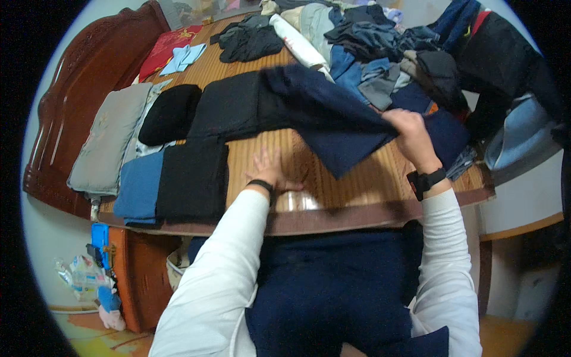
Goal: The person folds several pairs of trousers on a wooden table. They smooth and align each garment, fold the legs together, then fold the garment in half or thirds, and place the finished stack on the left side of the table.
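My right hand [408, 131] grips one end of a dark navy garment [330, 111], lifted off the wooden bed boards [250, 174]. The garment's far end trails leftward, blurred, towards a folded dark grey garment [229, 105]. My left hand [267, 172] lies spread on the bare boards, fingers apart, holding nothing. Left of it sit a folded black garment [192, 183] and a folded blue garment [140, 183], side by side along the near edge. Behind them rests a rounded black bundle [171, 114].
A grey-green pillow [113, 138] lies by the carved headboard [89, 67]. Loose clothes [366, 40] are heaped at the far right, beside a white roll [299, 42]. A black crumpled garment [250, 38] and a light blue cloth [184, 58] lie farther back. Clothes [504, 58] hang at the right.
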`<state>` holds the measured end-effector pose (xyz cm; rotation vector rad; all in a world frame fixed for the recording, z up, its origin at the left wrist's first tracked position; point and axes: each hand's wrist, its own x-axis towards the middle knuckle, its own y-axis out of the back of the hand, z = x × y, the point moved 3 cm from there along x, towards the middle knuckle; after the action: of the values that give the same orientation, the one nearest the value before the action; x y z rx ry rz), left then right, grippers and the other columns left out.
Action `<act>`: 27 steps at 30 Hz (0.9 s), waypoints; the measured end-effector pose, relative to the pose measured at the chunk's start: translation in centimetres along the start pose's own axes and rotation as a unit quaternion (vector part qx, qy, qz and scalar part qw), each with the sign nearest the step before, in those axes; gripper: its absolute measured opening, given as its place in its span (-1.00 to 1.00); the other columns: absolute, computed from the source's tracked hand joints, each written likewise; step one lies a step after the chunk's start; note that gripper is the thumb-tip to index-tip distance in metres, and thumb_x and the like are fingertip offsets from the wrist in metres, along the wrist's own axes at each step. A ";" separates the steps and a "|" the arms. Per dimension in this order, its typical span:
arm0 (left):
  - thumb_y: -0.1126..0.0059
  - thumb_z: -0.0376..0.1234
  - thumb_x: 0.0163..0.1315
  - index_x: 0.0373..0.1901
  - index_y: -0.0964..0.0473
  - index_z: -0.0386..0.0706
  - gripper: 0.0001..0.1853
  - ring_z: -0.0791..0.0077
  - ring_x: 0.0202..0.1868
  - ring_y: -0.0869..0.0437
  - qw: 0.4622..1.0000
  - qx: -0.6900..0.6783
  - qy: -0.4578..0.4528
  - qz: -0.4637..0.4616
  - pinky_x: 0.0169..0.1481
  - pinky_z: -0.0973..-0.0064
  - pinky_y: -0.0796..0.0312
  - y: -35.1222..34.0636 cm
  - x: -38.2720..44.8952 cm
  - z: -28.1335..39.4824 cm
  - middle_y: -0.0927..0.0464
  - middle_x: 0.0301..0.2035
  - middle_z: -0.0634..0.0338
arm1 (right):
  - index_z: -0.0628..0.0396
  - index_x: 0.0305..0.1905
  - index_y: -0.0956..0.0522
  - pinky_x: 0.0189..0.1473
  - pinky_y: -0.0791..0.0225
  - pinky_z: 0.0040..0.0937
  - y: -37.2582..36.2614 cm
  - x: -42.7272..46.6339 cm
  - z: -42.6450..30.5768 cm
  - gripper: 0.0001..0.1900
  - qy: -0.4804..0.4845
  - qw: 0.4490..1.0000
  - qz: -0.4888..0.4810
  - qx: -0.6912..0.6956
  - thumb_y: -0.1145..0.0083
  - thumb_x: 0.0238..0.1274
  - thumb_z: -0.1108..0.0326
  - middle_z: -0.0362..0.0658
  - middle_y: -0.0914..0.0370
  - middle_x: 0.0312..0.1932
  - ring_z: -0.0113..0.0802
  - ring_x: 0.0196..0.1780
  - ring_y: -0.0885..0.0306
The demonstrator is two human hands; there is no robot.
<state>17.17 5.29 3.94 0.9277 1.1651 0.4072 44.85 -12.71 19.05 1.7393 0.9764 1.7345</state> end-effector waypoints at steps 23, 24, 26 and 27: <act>0.47 0.34 0.26 0.53 0.32 0.11 -0.09 -0.03 0.51 0.48 0.996 -0.045 -0.077 0.018 0.50 -0.08 0.41 -7.2 -1.7 -3.4 0.46 0.49 0.01 | 0.45 0.34 -0.09 0.11 -0.42 0.10 -13.7 -7.4 -21.3 0.12 -0.142 0.939 -0.309 0.056 -0.52 -0.27 0.06 0.32 -0.18 0.32 0.22 0.33 -0.26; 0.49 0.36 0.26 0.53 0.31 0.09 -0.08 -0.04 0.51 0.40 0.979 -0.160 -0.123 0.016 0.51 0.01 0.33 -7.4 -1.0 -2.3 0.40 0.49 -0.02 | 0.46 0.31 -0.12 0.08 -0.45 0.02 -14.1 -7.1 -20.5 0.04 -0.175 0.934 -0.285 0.128 -0.49 -0.22 0.11 0.33 -0.26 0.26 0.20 0.28 -0.32; 0.46 0.39 0.24 0.53 0.31 0.03 -0.03 -0.03 0.50 0.24 0.891 -0.385 -0.233 -0.057 0.51 0.14 0.19 -7.6 -0.6 -0.8 0.31 0.49 -0.06 | 0.49 0.18 -0.26 -0.05 -0.50 -0.17 -14.4 -6.9 -18.4 -0.27 -0.278 0.906 -0.221 0.229 -0.31 -0.09 0.29 0.35 -0.51 -0.06 0.23 0.01 -0.52; 0.42 0.41 0.23 0.52 0.33 0.00 0.01 -0.01 0.49 0.16 0.812 -0.498 -0.258 -0.160 0.51 0.18 0.14 -7.8 -0.6 -0.3 0.28 0.48 -0.08 | 0.49 0.07 -0.37 -0.08 -0.51 -0.14 -14.4 -6.2 -17.4 -0.42 -0.267 0.904 -0.168 0.289 -0.24 -0.01 0.30 0.26 -0.59 -0.19 0.18 -0.17 -0.60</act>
<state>15.30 0.48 -1.88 -0.1084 0.4436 0.3837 25.97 -10.98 5.18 2.0715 1.5001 0.7095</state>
